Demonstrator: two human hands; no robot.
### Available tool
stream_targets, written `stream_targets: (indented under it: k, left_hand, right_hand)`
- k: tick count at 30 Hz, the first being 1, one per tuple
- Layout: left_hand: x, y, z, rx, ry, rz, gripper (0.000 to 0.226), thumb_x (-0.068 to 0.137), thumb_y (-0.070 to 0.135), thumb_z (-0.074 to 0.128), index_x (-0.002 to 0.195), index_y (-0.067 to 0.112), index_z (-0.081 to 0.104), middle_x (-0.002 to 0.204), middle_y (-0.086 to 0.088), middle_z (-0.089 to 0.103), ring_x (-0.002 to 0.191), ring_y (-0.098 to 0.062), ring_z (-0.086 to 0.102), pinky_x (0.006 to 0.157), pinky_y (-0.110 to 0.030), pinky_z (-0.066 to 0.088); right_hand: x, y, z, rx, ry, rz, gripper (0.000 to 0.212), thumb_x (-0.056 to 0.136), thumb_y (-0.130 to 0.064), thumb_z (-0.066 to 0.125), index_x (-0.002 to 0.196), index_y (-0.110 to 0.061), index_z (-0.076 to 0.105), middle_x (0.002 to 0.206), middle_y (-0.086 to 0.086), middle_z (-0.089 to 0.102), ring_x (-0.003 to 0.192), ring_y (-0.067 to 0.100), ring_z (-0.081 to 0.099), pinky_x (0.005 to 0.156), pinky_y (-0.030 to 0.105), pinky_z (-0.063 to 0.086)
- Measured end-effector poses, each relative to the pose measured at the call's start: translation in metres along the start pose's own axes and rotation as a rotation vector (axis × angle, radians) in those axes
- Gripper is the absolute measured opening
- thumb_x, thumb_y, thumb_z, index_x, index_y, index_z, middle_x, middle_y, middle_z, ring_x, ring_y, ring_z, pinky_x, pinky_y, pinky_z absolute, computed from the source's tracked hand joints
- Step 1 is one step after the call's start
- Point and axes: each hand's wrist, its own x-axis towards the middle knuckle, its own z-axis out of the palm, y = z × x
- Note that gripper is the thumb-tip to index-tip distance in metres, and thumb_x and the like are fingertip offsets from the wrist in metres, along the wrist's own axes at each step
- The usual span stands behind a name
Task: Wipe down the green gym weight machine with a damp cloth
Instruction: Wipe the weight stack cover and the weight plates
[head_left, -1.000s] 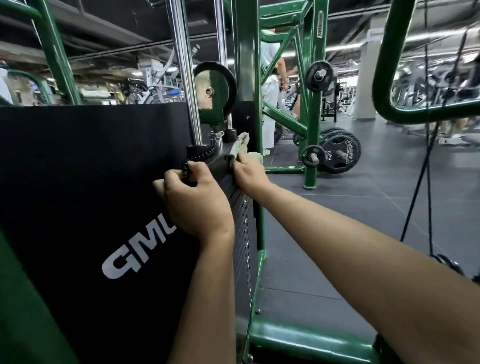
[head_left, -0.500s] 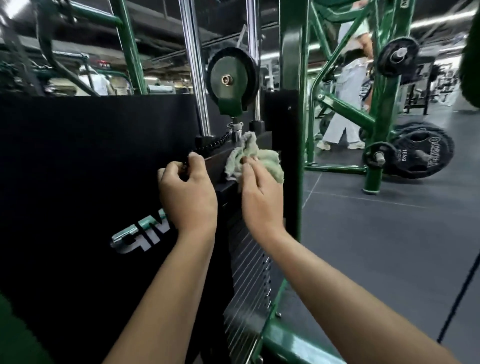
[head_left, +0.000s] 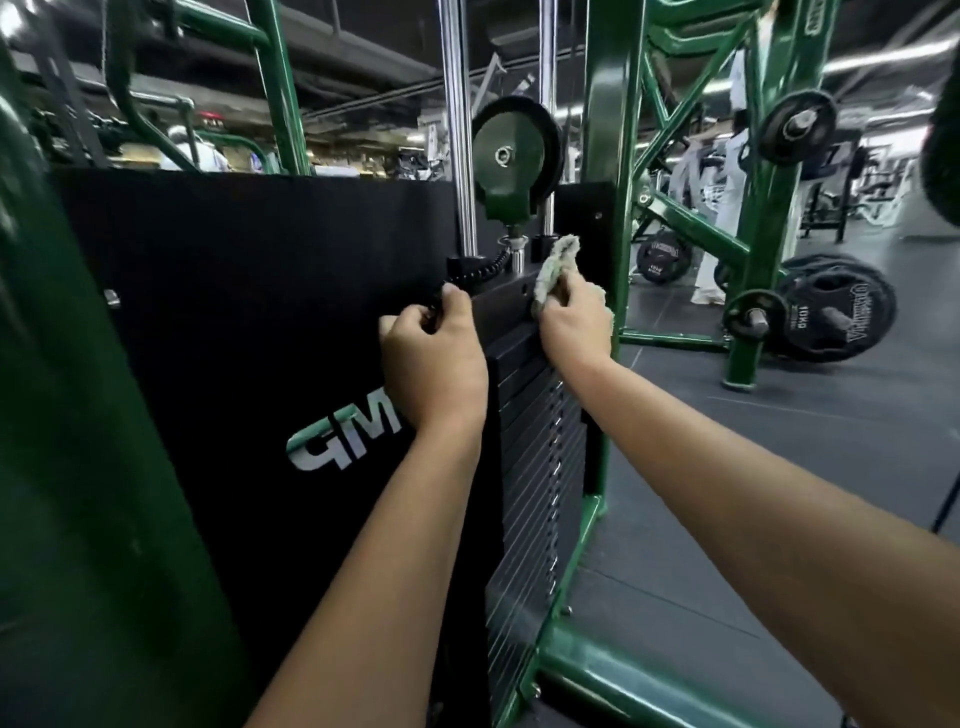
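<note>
A: From the head view, our right hand (head_left: 574, 325) bunches the pale green rag (head_left: 555, 273) against the top black plate of the weight stack (head_left: 535, 467).

B: And our left hand (head_left: 434, 364) curls round the black coiled cord (head_left: 475, 274). The stack's long axis runs twelve to six, so unwiped plates lie at six o'clock, nearer our right hand. No containers here.

The black stack of weight plates (head_left: 530, 467) is closed in on most sides. To its left stands a tall black panel with white letters (head_left: 234, 338), touching it. Above it two shiny steel guide rods (head_left: 457, 130) and a green pulley wheel (head_left: 511, 156) leave only narrow gaps. Behind it rises a green steel post (head_left: 605, 104). To its right the grey rubber floor (head_left: 753, 493) is open.
</note>
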Motion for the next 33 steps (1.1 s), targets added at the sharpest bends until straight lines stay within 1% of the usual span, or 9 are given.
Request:
stream_targets:
  k: [5, 10, 13, 15, 17, 21, 24, 29, 33]
  left_hand:
    - [-0.005, 0.002, -0.005, -0.035, -0.07, -0.029, 0.043, 0.102, 0.047, 0.054, 0.068, 0.02, 0.056, 0.112, 0.004, 0.056, 0.094, -0.021, 0.059, 0.083, -0.034, 0.045]
    - [-0.01, 0.002, -0.004, -0.138, -0.046, -0.031, 0.037, 0.1, 0.042, 0.056, 0.071, 0.02, 0.06, 0.11, 0.003, 0.058, 0.086, -0.009, 0.058, 0.08, -0.028, 0.038]
    - [-0.009, -0.001, -0.006, -0.14, -0.048, -0.03, 0.038, 0.099, 0.041, 0.059, 0.072, 0.015, 0.06, 0.108, 0.004, 0.059, 0.08, -0.003, 0.056, 0.076, -0.028, 0.038]
    - [-0.011, -0.006, -0.007, -0.129, -0.058, -0.023, 0.042, 0.101, 0.042, 0.059, 0.072, 0.012, 0.057, 0.106, 0.007, 0.057, 0.072, 0.0, 0.054, 0.065, -0.017, 0.037]
    - [-0.016, -0.01, -0.006, -0.089, -0.055, 0.003, 0.045, 0.103, 0.044, 0.057, 0.072, 0.012, 0.054, 0.105, 0.009, 0.055, 0.069, 0.003, 0.053, 0.056, -0.008, 0.034]
    - [-0.022, -0.016, -0.004, 0.007, -0.036, 0.098, 0.043, 0.107, 0.046, 0.05, 0.086, 0.01, 0.056, 0.112, 0.008, 0.053, 0.074, 0.0, 0.049, 0.063, -0.018, 0.031]
    - [-0.026, -0.024, 0.0, 0.048, -0.024, 0.173, 0.038, 0.107, 0.044, 0.05, 0.098, 0.008, 0.058, 0.118, 0.001, 0.054, 0.091, -0.012, 0.053, 0.08, -0.028, 0.039]
    - [-0.036, -0.034, 0.004, 0.093, 0.0, 0.313, 0.026, 0.106, 0.034, 0.054, 0.102, 0.008, 0.056, 0.128, -0.004, 0.048, 0.102, -0.018, 0.053, 0.081, -0.018, 0.034]
    - [-0.03, -0.041, 0.004, 0.088, -0.029, 0.336, 0.025, 0.105, 0.031, 0.053, 0.104, 0.006, 0.054, 0.127, -0.005, 0.046, 0.111, -0.023, 0.053, 0.092, -0.026, 0.039]
  right_hand:
    - [-0.088, -0.018, -0.006, 0.22, 0.067, -0.218, 0.016, 0.094, -0.017, 0.061, 0.105, -0.028, 0.064, 0.087, -0.021, 0.057, 0.089, 0.008, 0.06, 0.079, 0.032, 0.049]
    - [-0.11, -0.004, -0.007, 0.194, 0.01, -0.432, 0.022, 0.097, -0.026, 0.06, 0.116, -0.028, 0.072, 0.113, -0.017, 0.068, 0.106, 0.006, 0.062, 0.087, 0.035, 0.054]
    - [-0.084, 0.004, -0.008, 0.218, 0.004, -0.396, 0.026, 0.105, -0.029, 0.058, 0.122, -0.021, 0.076, 0.123, -0.01, 0.072, 0.117, 0.005, 0.063, 0.103, 0.029, 0.05]
    - [-0.06, 0.012, -0.008, 0.165, -0.02, -0.315, 0.031, 0.105, -0.026, 0.059, 0.131, -0.016, 0.072, 0.134, -0.004, 0.069, 0.126, 0.006, 0.058, 0.111, 0.02, 0.041]
    - [-0.038, 0.018, -0.007, 0.175, -0.048, -0.2, 0.034, 0.106, -0.023, 0.055, 0.136, -0.013, 0.067, 0.142, 0.0, 0.064, 0.135, 0.012, 0.054, 0.114, 0.022, 0.037]
    - [-0.039, 0.017, 0.01, 0.275, -0.027, -0.102, 0.034, 0.11, -0.024, 0.046, 0.134, -0.017, 0.068, 0.166, 0.005, 0.035, 0.154, 0.016, 0.027, 0.114, 0.017, 0.021]
    - [-0.071, 0.021, 0.015, 0.332, 0.039, -0.162, 0.034, 0.109, -0.022, 0.046, 0.137, -0.023, 0.065, 0.165, 0.0, 0.037, 0.154, 0.011, 0.028, 0.121, 0.024, 0.024]
    - [-0.123, 0.035, 0.024, 0.421, 0.045, -0.244, 0.062, 0.093, 0.0, 0.058, 0.15, -0.023, 0.052, 0.158, -0.005, 0.048, 0.149, 0.004, 0.037, 0.123, 0.032, 0.032]
    - [-0.12, 0.047, 0.017, 0.342, 0.045, -0.3, 0.05, 0.096, -0.009, 0.058, 0.145, -0.021, 0.057, 0.144, -0.003, 0.062, 0.136, 0.012, 0.054, 0.113, 0.038, 0.046]
